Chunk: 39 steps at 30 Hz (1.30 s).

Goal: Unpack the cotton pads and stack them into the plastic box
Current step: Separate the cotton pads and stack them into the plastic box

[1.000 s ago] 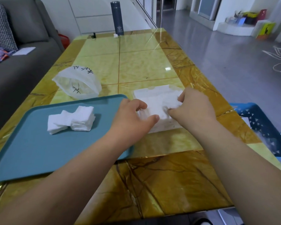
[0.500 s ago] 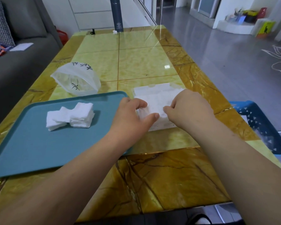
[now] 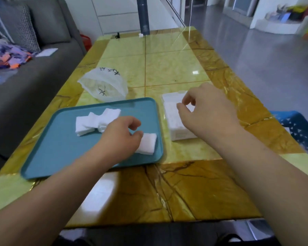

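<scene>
My left hand grips a small stack of white cotton pads just above the right end of the teal tray. A loose pile of cotton pads lies further left on that tray. The clear plastic box, white with pads inside, sits on the table right of the tray. Over its far half hovers my right hand, fingers loosely curled, thumb and forefinger slightly apart, with nothing seen between them. A crumpled translucent bag with black marks lies behind the tray.
The yellow marble table runs away from me. A dark flask stands at its far end. A grey sofa lies along the left, and a blue basket sits on the floor at the right.
Both hands were together on the box. My left hand has since moved left over the tray with a stack of pads, and my right hand has lifted slightly above the box.
</scene>
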{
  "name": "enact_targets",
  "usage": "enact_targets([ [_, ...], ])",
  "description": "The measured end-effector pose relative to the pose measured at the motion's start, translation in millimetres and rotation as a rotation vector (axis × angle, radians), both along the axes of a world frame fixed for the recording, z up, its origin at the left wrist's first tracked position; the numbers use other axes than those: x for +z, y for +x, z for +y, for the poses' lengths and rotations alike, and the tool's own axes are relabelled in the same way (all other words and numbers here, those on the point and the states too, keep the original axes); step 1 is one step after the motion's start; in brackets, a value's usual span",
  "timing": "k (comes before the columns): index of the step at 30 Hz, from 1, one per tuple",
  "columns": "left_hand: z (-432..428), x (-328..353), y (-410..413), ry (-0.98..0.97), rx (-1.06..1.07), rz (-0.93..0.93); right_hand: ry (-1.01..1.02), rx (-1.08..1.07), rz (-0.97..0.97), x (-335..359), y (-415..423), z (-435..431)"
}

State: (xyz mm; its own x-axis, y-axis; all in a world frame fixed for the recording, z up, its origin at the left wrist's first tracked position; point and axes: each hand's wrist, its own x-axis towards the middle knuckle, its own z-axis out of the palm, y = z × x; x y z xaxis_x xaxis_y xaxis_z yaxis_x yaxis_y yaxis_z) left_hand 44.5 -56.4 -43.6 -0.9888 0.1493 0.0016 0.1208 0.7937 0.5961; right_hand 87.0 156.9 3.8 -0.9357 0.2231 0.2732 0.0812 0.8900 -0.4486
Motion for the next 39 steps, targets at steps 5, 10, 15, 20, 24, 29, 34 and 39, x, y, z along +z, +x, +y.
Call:
enact_targets([
  [5, -11.9, -15.7, 8.1, -0.178, -0.003, -0.03, -0.167, 0.292, -0.143, -17.4, 1.5, -52.2],
  [10, -3.8, -17.2, 11.0, -0.063, -0.056, -0.068, -0.242, 0.297, -0.29, -31.9, -3.9, -64.3],
  [15, -23.7, -19.2, 4.3, 0.195, -0.072, -0.087, -0.328, 0.311, -0.338, -42.7, -16.2, -71.3],
  [20, -45.7, -11.0, 4.6, 0.307, -0.174, -0.053, -0.406, 0.342, -0.337, -47.6, -26.2, -87.2],
  [24, -64.6, -11.8, -3.6, 0.231, -0.149, 0.06, -0.427, 0.324, -0.324, -47.4, -32.9, -100.1],
  [29, -83.7, -10.6, -22.2, -0.126, 0.008, 0.247, -0.567, 0.196, -0.258, -52.4, -37.3, -116.8],
  [34, -77.2, -18.2, -24.7, -0.185, -0.126, 0.104, -0.648, 0.13, -0.203, -54.2, -34.6, -114.8],
  [39, -67.9, -17.5, -13.3, -0.09, -0.254, 0.138, -0.798, 0.068, -0.117, -48.1, -32.8, -113.5],
])
